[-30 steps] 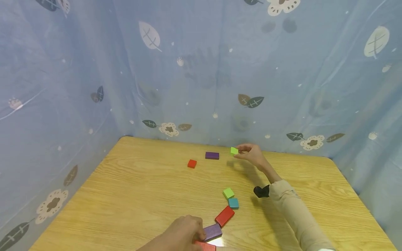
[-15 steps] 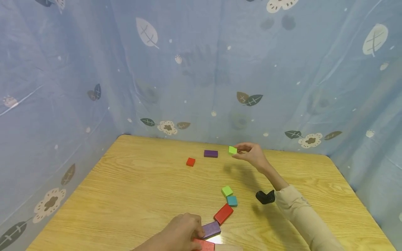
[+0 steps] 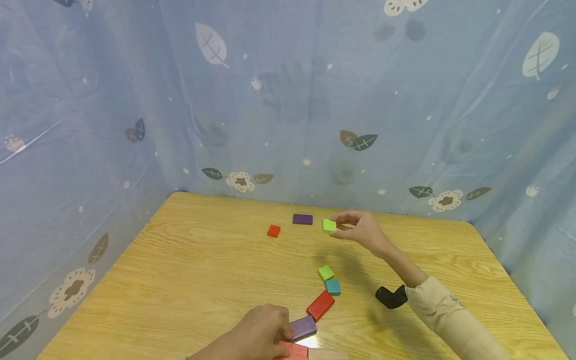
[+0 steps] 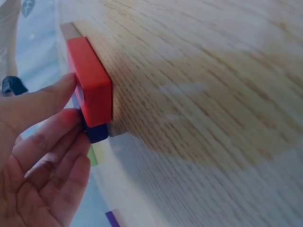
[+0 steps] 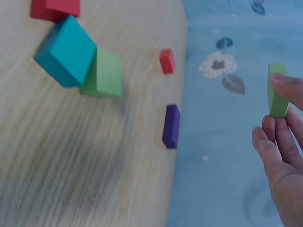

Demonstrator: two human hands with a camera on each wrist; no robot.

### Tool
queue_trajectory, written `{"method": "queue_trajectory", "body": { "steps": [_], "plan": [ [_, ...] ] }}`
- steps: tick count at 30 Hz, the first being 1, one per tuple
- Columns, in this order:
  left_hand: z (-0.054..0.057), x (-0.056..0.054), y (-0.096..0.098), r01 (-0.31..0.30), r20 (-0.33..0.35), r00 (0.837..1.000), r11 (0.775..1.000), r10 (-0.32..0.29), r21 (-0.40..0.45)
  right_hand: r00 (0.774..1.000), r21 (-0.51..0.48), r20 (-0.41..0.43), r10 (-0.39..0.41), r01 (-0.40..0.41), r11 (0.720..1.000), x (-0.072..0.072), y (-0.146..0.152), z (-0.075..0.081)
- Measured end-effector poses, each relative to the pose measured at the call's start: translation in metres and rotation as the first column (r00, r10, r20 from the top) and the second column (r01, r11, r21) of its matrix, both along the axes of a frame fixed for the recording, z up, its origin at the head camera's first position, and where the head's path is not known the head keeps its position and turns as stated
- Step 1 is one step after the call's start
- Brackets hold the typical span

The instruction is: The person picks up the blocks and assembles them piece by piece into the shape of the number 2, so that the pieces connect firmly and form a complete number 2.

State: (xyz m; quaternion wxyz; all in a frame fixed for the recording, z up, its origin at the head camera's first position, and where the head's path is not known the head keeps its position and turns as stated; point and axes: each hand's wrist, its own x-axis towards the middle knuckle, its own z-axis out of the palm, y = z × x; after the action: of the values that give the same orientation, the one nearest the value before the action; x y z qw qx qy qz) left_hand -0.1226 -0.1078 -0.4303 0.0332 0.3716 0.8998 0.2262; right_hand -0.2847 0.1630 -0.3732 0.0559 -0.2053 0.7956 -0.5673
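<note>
My right hand (image 3: 362, 232) holds a light green block (image 3: 329, 226) above the back of the table, pinched between thumb and fingertips; the right wrist view shows this green block (image 5: 278, 90) upright in the grip. At the table's near side, my left hand (image 3: 263, 330) has its thumb on a red block (image 3: 294, 351). The fingertips of that hand reach the end of a purple block (image 3: 303, 328) beside it. Seen from the left wrist, the thumb touches the red block's edge (image 4: 90, 66) while the fingers meet the dark purple block (image 4: 97, 132).
From the purple block a crooked line runs away: another red block (image 3: 321, 305), a teal block (image 3: 333, 287) and a green block (image 3: 326, 272). A plain wooden block (image 3: 328, 354) adjoins the near red one. Farther back lie a small red block (image 3: 273, 231) and a purple block (image 3: 302, 219) before the curtain (image 3: 288, 100).
My right hand has come slightly nearer and left with the green block, turning it a little. A plain wooden block has come into view at the bottom edge. My left hand stays put.
</note>
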Motion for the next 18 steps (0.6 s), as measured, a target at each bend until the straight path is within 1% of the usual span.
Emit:
{"method": "queue_trajectory", "body": {
  "steps": [5, 10, 15, 18],
  "plan": [
    [-0.001, -0.001, 0.0, -0.002, 0.006, 1.0, 1.0, 0.002, 0.002, 0.994, 0.04, -0.046, 0.097, -0.095, 0.995, 0.003, -0.006, -0.003],
    [-0.002, -0.001, -0.001, -0.001, 0.018, 1.0, 1.0, 0.001, 0.005, 0.976, 0.083, -0.084, 0.2, -0.193, 0.978, -0.003, -0.01, -0.01],
    [-0.002, -0.001, -0.001, -0.004, 0.017, 1.0, 1.0, 0.004, -0.002, 0.962, 0.14, -0.106, 0.25, -0.235, 0.962, -0.011, -0.011, -0.017],
    [-0.002, -0.001, 0.0, -0.006, 0.02, 1.0, 1.0, 0.006, -0.01, 0.954, 0.143, -0.096, 0.283, -0.268, 0.953, -0.016, -0.012, -0.02]
  ]
}}
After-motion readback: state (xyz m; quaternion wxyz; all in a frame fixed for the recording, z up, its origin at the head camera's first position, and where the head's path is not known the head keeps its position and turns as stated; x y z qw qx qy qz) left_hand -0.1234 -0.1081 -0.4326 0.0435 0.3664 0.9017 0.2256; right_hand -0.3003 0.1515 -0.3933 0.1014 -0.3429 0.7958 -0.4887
